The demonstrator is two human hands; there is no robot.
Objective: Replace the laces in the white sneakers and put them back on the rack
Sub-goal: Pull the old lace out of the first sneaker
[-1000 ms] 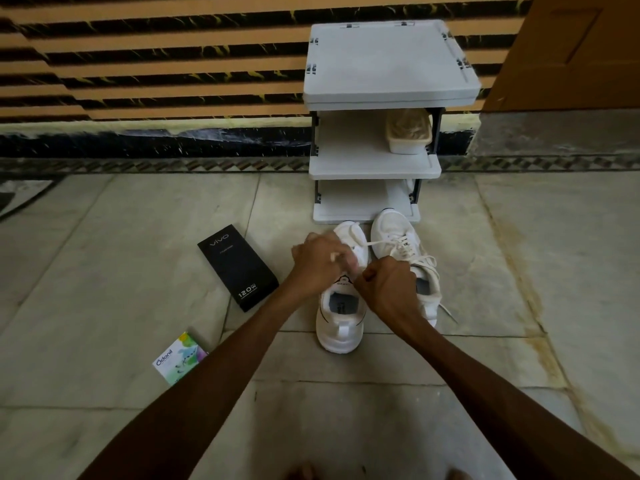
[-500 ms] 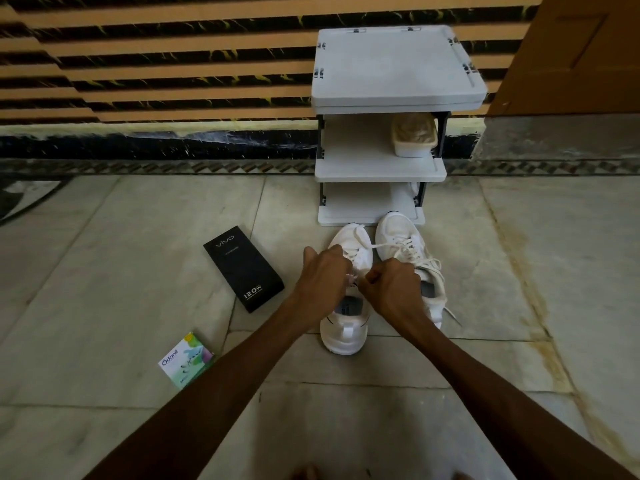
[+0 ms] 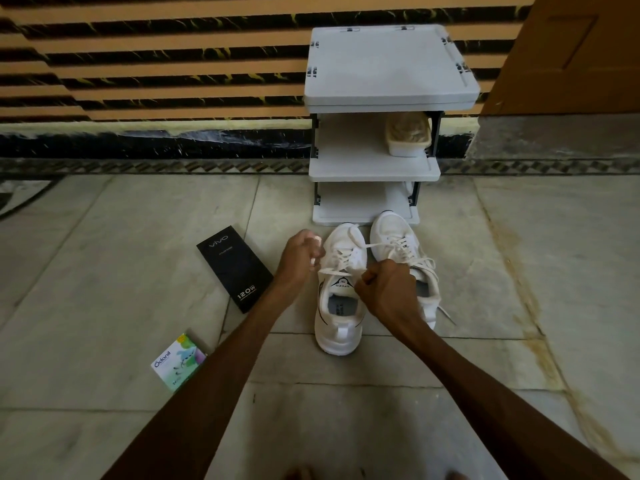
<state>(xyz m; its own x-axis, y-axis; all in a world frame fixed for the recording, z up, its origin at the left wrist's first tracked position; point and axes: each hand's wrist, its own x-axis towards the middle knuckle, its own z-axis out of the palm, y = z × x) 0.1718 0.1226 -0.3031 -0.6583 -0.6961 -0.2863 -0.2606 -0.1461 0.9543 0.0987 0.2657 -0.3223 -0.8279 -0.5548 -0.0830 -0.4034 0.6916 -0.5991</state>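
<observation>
As the left hand (image 3: 300, 255) and right hand (image 3: 385, 289) each grip an end of the lace (image 3: 339, 270) in closed fists, the sneaker (image 3: 341, 317) stands on the floor (image 3: 104, 271) just before the rack (image 3: 388, 64). Uneven pulling could leave one end short, or tip the sneaker against its mate (image 3: 394, 237).

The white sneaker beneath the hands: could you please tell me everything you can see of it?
The white sneaker stands upright on the floor, toe towards the rack, heel towards the person. It has a thin black side line, a black tongue logo, a grey insole and a heel loop. Its white lace is criss-crossed; the left hand and right hand each grip an end.
</observation>
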